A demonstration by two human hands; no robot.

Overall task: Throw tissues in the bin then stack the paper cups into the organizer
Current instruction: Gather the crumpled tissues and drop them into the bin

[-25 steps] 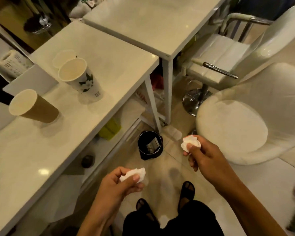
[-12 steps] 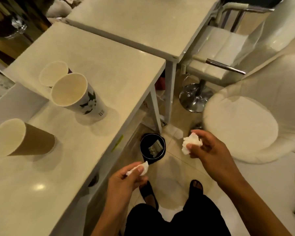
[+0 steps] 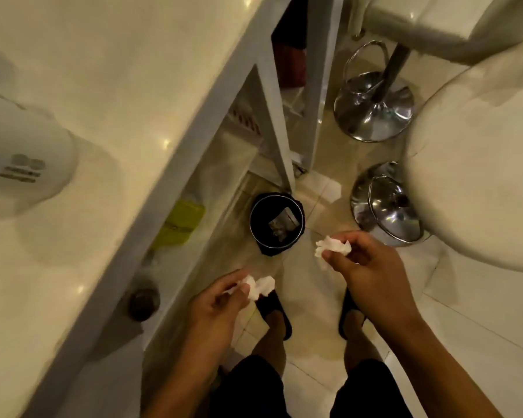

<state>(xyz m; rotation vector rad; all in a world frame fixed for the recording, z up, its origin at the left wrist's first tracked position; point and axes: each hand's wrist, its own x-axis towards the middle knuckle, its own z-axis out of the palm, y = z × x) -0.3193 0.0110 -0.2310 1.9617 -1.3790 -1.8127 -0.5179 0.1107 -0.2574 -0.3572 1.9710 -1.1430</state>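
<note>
A small black round bin (image 3: 261,233) stands on the tiled floor by the table leg, with some litter inside. My left hand (image 3: 215,309) pinches a crumpled white tissue (image 3: 261,286) just below and left of the bin. My right hand (image 3: 372,267) grips a second crumpled tissue (image 3: 329,247), held right of the bin's rim. One white printed paper cup (image 3: 24,161) shows at the left edge, on the white table (image 3: 127,86). The other cups and the organizer are out of view.
Two chrome stool bases (image 3: 375,110) (image 3: 387,203) stand right of the bin under white seats (image 3: 477,176). White table legs (image 3: 274,122) rise just behind the bin. A yellow-green item (image 3: 178,221) and a dark round object (image 3: 142,303) lie under the table.
The view has tilted down and moved closer to the floor, so most cups left the frame. Both hands, each still holding a tissue, have come nearer to the bin.
</note>
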